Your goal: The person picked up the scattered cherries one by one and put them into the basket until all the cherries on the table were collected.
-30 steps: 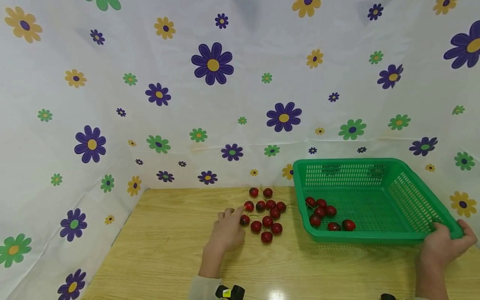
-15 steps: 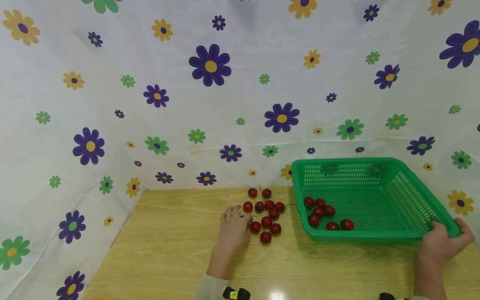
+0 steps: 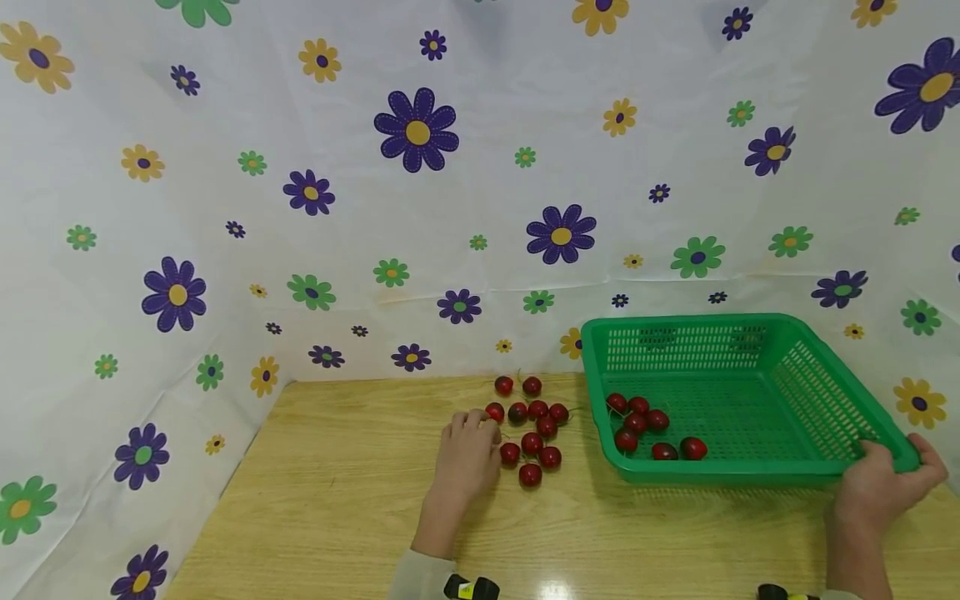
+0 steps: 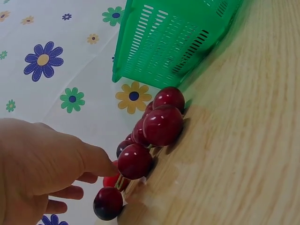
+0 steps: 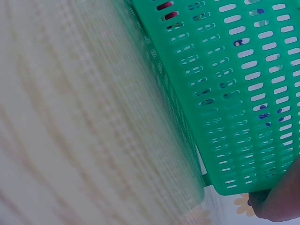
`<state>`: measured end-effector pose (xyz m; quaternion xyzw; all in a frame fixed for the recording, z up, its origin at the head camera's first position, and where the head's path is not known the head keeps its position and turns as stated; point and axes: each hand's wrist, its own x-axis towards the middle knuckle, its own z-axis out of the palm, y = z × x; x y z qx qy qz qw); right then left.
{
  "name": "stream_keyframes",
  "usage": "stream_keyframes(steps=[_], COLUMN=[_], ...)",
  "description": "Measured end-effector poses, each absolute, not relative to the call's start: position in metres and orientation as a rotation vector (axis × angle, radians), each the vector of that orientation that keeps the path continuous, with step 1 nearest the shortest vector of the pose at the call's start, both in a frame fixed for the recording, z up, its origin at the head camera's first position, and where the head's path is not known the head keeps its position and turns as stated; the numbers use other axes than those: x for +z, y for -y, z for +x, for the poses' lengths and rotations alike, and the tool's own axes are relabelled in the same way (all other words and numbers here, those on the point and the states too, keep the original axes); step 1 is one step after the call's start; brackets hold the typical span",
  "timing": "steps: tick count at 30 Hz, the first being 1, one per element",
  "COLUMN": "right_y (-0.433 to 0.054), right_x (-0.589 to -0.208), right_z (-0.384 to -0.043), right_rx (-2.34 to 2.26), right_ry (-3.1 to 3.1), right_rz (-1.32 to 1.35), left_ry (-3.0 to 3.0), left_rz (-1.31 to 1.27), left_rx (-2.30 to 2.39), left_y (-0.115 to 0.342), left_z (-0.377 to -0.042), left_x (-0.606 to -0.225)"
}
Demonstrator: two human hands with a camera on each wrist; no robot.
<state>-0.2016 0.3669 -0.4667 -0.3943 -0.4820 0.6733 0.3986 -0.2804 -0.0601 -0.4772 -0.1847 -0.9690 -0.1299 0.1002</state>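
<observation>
In the head view my left hand (image 3: pixel 468 454) reaches over the left side of a loose cluster of cherries (image 3: pixel 532 443). Seen from the left wrist, a dark cherry (image 4: pixel 108 203) lies just beyond the fingertips, and the thumb tip overlaps a bright red cherry (image 4: pixel 111 181) near some stems. No cherry shows between thumb and fingers; any light touch is unclear. At the far right, my right hand (image 3: pixel 881 487) grips the near right corner of a green plastic basket (image 3: pixel 735 480), thumb over the rim. Several cherries (image 3: pixel 636 423) lie in its left part.
The wooden table (image 3: pixel 337 483) carries both the cherries and the basket. Behind them rises a white cloth (image 3: pixel 337 225) printed with flowers, which also runs along the left side.
My left hand has moved slightly right onto the leftmost cherry, which the hand now hides in the head view. The right hand still holds the basket. The head view has shifted a little.
</observation>
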Motion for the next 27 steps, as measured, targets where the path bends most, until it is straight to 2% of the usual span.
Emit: stream_keyframes(steps=[27], right_y=[-0.367], right_x=[-0.463], right_z=[-0.203], right_rx=[1.735], right_ry=[1.192], right_rz=[-1.028], left_ry=[2.852], left_rz=[-0.727], left_rx=[-0.308], left_y=[0.055], left_z=[-0.292], left_x=[-0.487])
